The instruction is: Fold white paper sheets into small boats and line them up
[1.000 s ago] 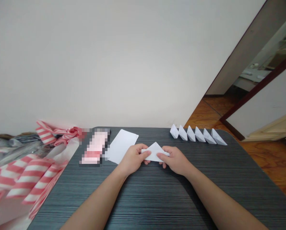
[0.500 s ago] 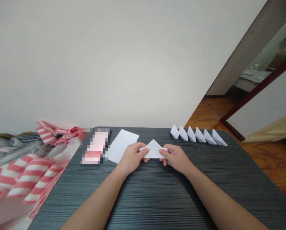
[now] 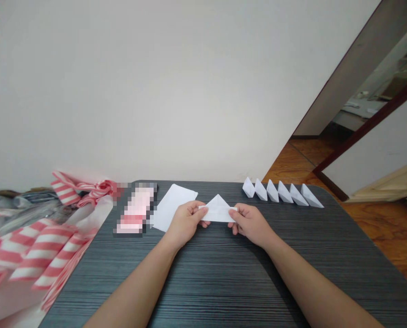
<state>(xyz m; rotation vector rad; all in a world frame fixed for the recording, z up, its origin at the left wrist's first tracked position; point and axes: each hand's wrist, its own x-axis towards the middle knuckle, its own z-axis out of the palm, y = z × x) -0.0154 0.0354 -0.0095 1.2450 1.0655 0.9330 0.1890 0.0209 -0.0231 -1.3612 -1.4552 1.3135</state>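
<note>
A folded white paper [image 3: 218, 211], peaked at the top with a straight band along its lower edge, is held above the dark table. My left hand [image 3: 187, 221] pinches its left end, thumb on the front and fingers curled behind. At the right end my right hand [image 3: 251, 223] grips it the same way. Just beyond my left hand lie white paper sheets [image 3: 174, 205], flat on the table and partly covered by that hand. Several folded paper boats [image 3: 279, 192] stand in a slanting row at the back right.
The dark wood-grained table [image 3: 203, 282] meets a pale wall [image 3: 176, 91] at the back. A blurred-out flat pink and dark object [image 3: 137, 209] lies at the back left. Red-and-white striped cloth [image 3: 43, 248] is heaped beyond the left edge. Wooden floor [image 3: 394, 232] shows at right.
The folded paper has risen slightly, away from me. Both hands have shifted a little on its ends, with the thumbs now nearer its upper edge. Everything else is unmoved.
</note>
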